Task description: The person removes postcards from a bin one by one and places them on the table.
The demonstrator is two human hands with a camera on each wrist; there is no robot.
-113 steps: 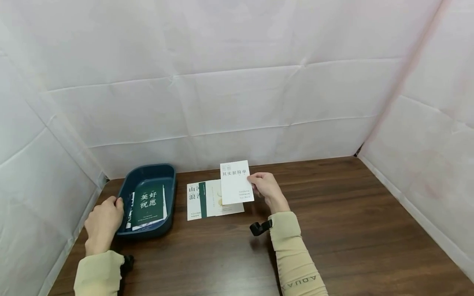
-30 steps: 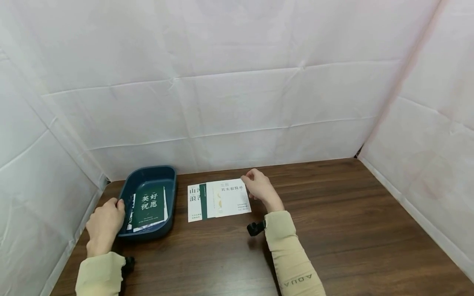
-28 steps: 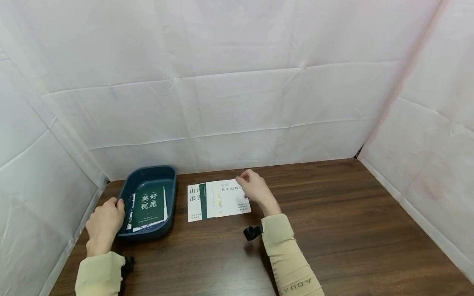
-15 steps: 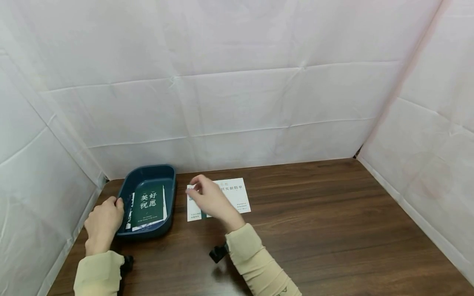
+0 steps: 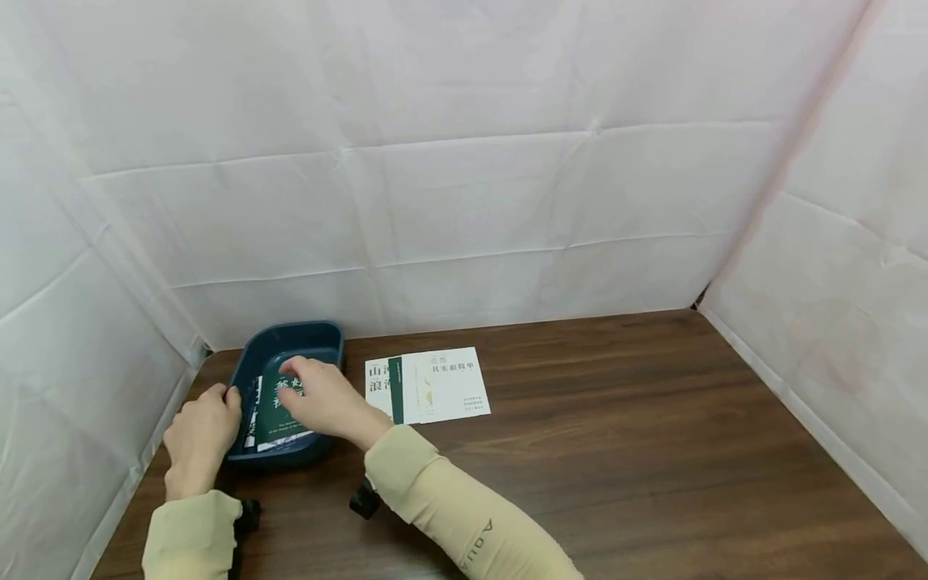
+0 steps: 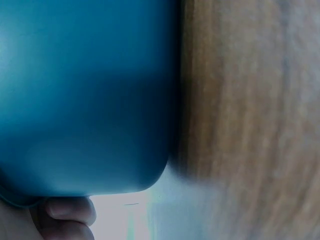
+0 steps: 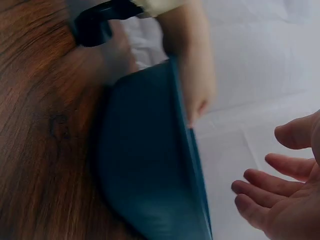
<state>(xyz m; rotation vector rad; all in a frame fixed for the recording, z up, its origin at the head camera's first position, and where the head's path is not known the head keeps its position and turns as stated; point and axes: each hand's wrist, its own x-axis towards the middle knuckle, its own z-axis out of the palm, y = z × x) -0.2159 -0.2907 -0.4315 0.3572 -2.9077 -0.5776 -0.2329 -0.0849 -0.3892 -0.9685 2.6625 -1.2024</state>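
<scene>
On the left of the table stands a dark blue plastic tray [image 5: 304,332]. My left hand [image 5: 200,435] grips its left rim; in the left wrist view, curled fingers [image 6: 70,212] show at the tray edge. Several cards lie in the tray, topped by a green card [image 5: 279,423] with white lettering. Over it hovers my right hand [image 5: 329,400], thumb and fingers apart and nothing between them. The right wrist view shows this right hand [image 7: 285,190] with spread fingers above the tray's rim [image 7: 187,145].
Right of the tray, several cards overlap in a row: a white lettered card [image 5: 377,379], a green-edged one [image 5: 395,391] and a white card [image 5: 460,383] at the right end. White cloth walls [image 5: 464,201] border the brown wooden table [image 5: 616,419].
My right hand has set the white card on the right end of the row, let go, and swept left over the cards to the tray. The left hand has stayed at the rim.
</scene>
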